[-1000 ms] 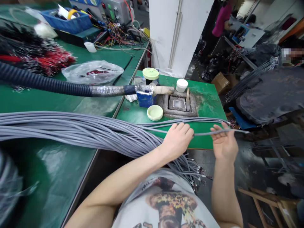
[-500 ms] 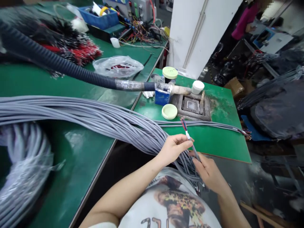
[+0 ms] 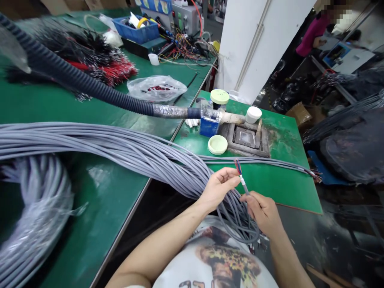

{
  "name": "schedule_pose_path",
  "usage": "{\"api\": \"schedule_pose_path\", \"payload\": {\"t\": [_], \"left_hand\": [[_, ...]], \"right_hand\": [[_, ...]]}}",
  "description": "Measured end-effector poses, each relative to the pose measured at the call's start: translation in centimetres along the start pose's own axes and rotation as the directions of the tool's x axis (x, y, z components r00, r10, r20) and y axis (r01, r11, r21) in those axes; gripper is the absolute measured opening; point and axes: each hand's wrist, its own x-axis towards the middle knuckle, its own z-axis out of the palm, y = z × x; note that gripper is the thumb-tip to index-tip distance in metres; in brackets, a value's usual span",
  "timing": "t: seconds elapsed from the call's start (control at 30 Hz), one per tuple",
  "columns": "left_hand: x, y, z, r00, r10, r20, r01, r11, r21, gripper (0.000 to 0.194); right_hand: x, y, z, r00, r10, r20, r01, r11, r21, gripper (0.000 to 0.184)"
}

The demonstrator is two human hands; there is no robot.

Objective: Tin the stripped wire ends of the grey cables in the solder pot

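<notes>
A grey multi-core cable [image 3: 245, 188] stands tilted between my hands, its stripped end of thin red and blue wires [image 3: 238, 166] pointing up and away above a white band. My right hand [image 3: 262, 210] is closed round the grey jacket below the band. With thumb and fingers pinched at the white band, my left hand [image 3: 220, 186] holds the cable near its stripped end. A thick bundle of similar grey cables [image 3: 144, 154] runs from the left, passes beneath my hands and hangs down in front of my shirt; its lower ends are partly hidden.
A black corrugated hose [image 3: 120, 98] reaches over the green bench to a blue box [image 3: 209, 125]. Beside it are a square solder-pot-like basin [image 3: 247, 138], a pale green lid [image 3: 217, 145] and a white-lidded jar [image 3: 253, 115]. Several finished-looking cables [image 3: 270, 162] lie across the board. A person [image 3: 312, 36] stands behind.
My left fingers now sit at the white band, nearer the stripped wires than before. My right hand has moved up the cable towards them. The view has shifted slightly.
</notes>
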Motion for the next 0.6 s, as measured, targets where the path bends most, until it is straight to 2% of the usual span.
{"api": "schedule_pose_path", "payload": {"t": [0.07,0.13,0.27,0.3,0.37,0.43,0.5,0.53,0.6], "left_hand": [[0.2,0.1,0.0,1.0,0.005,-0.008,-0.005,1.0,0.023,0.025],[0.2,0.0,0.4,1.0,-0.015,0.014,0.014,0.999,0.044,0.024],[0.1,-0.4,1.7,0.994,-0.049,0.093,0.047,0.999,0.023,0.027],[0.1,-0.5,2.0,0.994,-0.051,0.101,0.05,0.999,0.011,0.027],[0.2,-0.4,2.3,0.992,-0.057,0.11,0.057,0.998,-0.001,0.028],[0.3,-0.2,2.3,0.992,-0.062,0.113,0.061,0.998,0.014,0.03],[0.5,-0.1,2.3,0.993,-0.053,0.101,0.05,0.998,0.037,0.03],[0.6,0.0,2.3,0.995,-0.045,0.093,0.04,0.998,0.047,0.029],[0.8,-0.1,2.3,0.996,-0.027,0.082,0.023,0.998,0.053,0.028]], "right_hand": [[0.1,0.0,0.0,0.999,0.008,0.042,-0.008,1.0,0.002,0.033],[0.2,-0.2,0.0,0.999,0.003,0.032,-0.002,0.999,-0.032,0.03],[0.6,-0.6,-0.1,0.981,-0.011,-0.195,-0.006,0.996,-0.089,0.022],[0.7,-0.4,-0.2,0.976,-0.001,-0.218,-0.009,0.999,-0.042,0.023],[1.0,0.1,-0.1,0.983,0.035,-0.181,-0.001,0.982,0.188,0.027],[1.4,0.8,0.0,0.994,0.047,-0.094,0.007,0.862,0.506,0.028],[1.9,1.5,0.1,0.999,0.028,-0.027,0.001,0.675,0.738,0.029],[2.1,1.7,0.2,1.0,0.015,-0.001,-0.009,0.597,0.802,0.029],[2.5,2.0,0.4,0.999,-0.011,0.047,-0.035,0.496,0.868,0.03]]}}
